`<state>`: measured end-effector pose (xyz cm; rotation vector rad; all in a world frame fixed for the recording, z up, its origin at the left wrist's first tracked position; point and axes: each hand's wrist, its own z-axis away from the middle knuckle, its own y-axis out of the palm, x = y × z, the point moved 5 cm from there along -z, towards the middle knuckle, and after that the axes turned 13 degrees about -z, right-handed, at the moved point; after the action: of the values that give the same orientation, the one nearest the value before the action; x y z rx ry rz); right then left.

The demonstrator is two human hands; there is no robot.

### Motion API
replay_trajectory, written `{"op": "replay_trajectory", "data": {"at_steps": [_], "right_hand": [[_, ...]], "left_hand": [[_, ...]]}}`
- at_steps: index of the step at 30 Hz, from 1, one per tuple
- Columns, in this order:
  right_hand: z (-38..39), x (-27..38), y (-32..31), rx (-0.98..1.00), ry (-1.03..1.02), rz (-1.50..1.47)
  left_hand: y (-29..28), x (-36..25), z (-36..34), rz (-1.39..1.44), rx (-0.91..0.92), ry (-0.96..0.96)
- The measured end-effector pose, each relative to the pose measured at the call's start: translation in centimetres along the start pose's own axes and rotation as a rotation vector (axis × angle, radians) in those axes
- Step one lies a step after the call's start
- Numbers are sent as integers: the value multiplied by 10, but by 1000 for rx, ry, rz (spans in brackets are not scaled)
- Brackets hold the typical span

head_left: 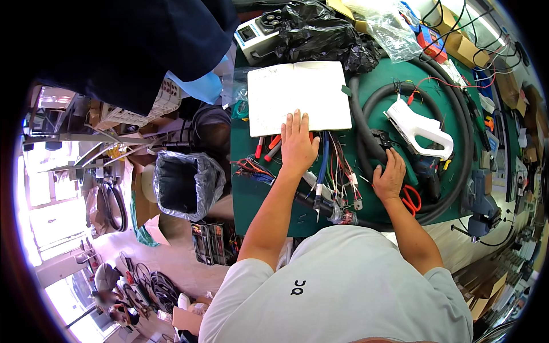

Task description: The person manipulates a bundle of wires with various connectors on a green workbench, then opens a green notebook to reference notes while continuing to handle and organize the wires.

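Observation:
My left hand (297, 146) lies open with fingertips on the lower edge of an open white notebook (298, 91). Below it, bundles of red, blue and black wires (337, 171) with metal lugs run into a thick black cable (432, 210). My right hand (389, 174) rests with fingers apart beside a black-and-green hand tool (407, 168) and the coiled cable; what its fingertips touch is hard to make out. A white plastic handled device (417, 131) lies above it, a dark power tool (428, 178) to its right, and red-handled cutters (413, 200) just below.
The green table (260, 211) holds an instrument box (251, 40), black plastic bags (309, 34) and cardboard (460, 43). A vise (483, 206) sits at the right edge. A lined bin (186, 183) stands left of the table. A person (111, 303) is at lower left among cables and boxes.

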<state>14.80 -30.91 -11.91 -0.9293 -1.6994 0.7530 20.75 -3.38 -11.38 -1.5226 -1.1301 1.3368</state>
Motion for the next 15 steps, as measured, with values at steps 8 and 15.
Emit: {"op": "replay_trajectory", "data": {"at_steps": [8, 15], "right_hand": [[-1, 1, -1, -1, -9, -1], [-1, 1, -1, -12, -19, -3]], "left_hand": [[8, 2, 4, -18, 6, 9], [8, 2, 3, -18, 25, 8]]}}
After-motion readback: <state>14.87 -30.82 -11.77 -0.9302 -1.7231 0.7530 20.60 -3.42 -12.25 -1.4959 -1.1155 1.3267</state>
